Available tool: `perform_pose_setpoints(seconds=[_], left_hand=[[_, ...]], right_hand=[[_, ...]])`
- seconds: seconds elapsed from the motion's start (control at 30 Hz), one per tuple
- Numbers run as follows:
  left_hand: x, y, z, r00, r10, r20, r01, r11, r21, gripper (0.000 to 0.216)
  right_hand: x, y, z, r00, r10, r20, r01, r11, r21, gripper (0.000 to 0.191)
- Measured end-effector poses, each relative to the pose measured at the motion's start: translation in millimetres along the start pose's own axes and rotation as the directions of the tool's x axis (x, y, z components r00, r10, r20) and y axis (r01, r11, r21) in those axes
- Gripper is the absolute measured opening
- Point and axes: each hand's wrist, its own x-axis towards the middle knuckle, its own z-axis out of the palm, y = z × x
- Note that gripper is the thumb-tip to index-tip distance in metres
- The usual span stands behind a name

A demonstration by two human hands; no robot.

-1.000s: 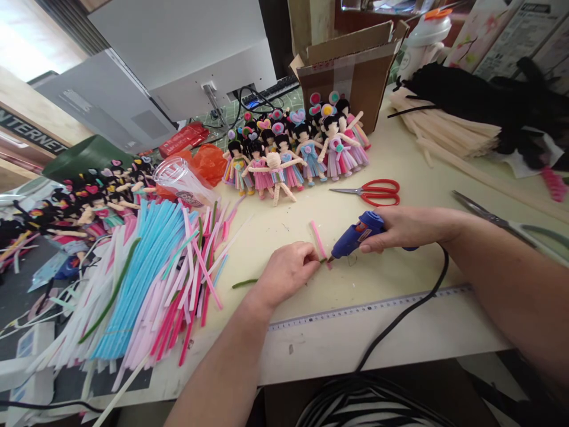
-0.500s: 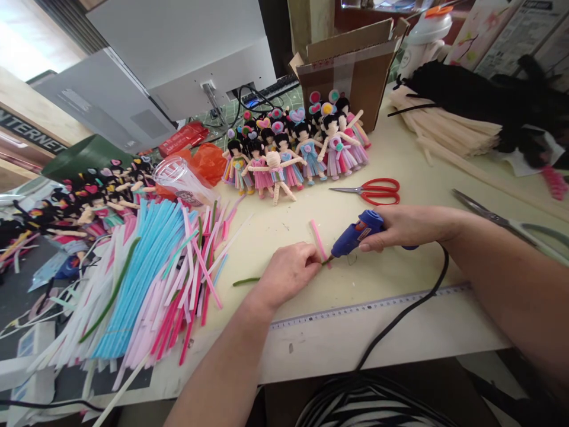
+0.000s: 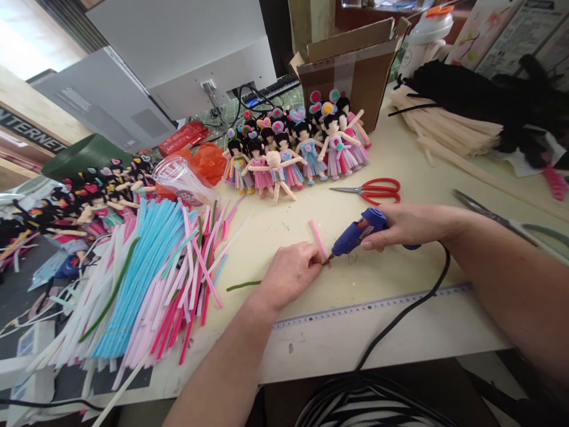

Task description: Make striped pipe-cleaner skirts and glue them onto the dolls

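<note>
My right hand (image 3: 393,228) is closed around a blue hot glue gun (image 3: 359,231). Its nozzle points down and left, at the tip of a green pipe cleaner (image 3: 243,285) just beyond my left fingertips. My left hand (image 3: 293,267) pinches that green pipe cleaner near the table; its long end sticks out to the left from under my wrist, and the middle is hidden. A short pink pipe cleaner (image 3: 317,236) lies on the table, its lower end close to the nozzle.
Red-handled scissors (image 3: 380,191) and larger shears (image 3: 493,216) lie to the right. Pipe-cleaner dolls (image 3: 306,151) stand before a cardboard box (image 3: 351,77). Loose pipe cleaners (image 3: 137,284) are heaped at left. A ruler strip (image 3: 351,309) runs along the front; the gun's cord (image 3: 400,314) crosses it.
The glue gun has shifted very slightly right. The green pipe cleaner's free end pokes a little farther out to the left. My left hand has hardly moved.
</note>
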Motion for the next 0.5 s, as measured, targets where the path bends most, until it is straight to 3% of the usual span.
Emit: perform_pose_setpoints(seconds=[0.5], left_hand=[[0.3,0.4,1.4,1.000,0.001,-0.017,-0.001,1.000,-0.005,0.014]], right_hand=[[1.9,0.9,3.2,1.000,0.021,0.014,-0.021,1.000,0.003,0.054]])
